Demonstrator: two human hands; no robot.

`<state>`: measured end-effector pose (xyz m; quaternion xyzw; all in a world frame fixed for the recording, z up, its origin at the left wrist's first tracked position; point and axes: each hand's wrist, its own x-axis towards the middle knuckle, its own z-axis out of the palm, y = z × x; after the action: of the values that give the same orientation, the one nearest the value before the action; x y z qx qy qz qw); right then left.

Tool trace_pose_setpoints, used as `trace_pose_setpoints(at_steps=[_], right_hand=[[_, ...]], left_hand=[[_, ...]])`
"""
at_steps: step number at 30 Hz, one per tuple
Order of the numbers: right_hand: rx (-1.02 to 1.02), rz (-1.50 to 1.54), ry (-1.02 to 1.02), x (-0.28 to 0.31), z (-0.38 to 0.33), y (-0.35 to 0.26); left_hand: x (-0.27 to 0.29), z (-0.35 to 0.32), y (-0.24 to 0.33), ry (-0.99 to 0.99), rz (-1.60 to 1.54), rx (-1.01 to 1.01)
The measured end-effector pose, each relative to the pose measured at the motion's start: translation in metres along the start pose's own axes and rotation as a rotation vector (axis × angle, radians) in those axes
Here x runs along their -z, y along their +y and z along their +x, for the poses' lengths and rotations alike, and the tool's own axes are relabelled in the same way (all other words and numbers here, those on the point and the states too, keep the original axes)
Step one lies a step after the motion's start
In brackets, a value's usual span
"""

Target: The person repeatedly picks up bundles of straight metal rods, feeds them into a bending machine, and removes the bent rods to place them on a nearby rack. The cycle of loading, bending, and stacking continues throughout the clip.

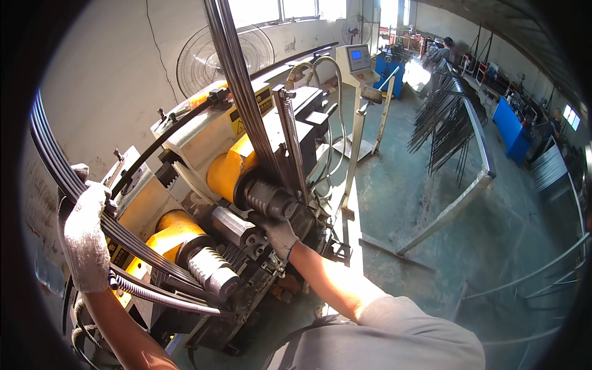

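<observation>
My left hand [88,237], in a pale knit glove, is wrapped around a bundle of dark metal rods [50,148] at the left. These rods curve down to a grooved roller [209,268] on the near end of a bending machine. My right hand [279,235], in a dirty glove, reaches in beside a second grooved roller [271,198] and a hexagonal metal block [234,226]. Its fingertips are hidden among these parts, so its grip is unclear. Another rod bundle [237,74] rises steeply beside the second roller. Yellow housings [229,172] sit behind both rollers.
A control box [359,65] with a small screen stands on a post past the machine. A large fan [225,52] is by the wall. On the right, a metal rack [484,176] carries many hanging dark rods [441,117]. A person [439,52] stands farther back.
</observation>
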<state>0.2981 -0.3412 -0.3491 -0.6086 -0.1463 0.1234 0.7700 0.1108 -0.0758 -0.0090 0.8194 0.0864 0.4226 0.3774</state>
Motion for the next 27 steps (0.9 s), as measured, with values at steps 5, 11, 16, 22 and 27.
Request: trace_pose_setpoints(at_steps=[5, 11, 16, 22, 27], right_hand=[[0.068, -0.213, -0.007, 0.011, 0.005, 0.015], [-0.067, 0.232, 0.043, -0.003, 0.001, -0.004], [0.456, -0.375, 0.023, 0.008, 0.004, 0.015], [0.092, 0.044, 0.032, -0.001, 0.005, 0.002], [0.025, 0.088, 0.076, -0.004, 0.009, 0.003]], left_hand=[[-0.009, -0.001, 0.009, -0.011, -0.151, 0.093], [-0.004, -0.008, 0.025, -0.025, -0.001, 0.042], [0.003, -0.006, 0.012, -0.063, 0.115, -0.061], [-0.003, -0.006, 0.019, -0.039, 0.076, 0.062], [0.001, -0.007, 0.034, -0.046, 0.194, -0.036]])
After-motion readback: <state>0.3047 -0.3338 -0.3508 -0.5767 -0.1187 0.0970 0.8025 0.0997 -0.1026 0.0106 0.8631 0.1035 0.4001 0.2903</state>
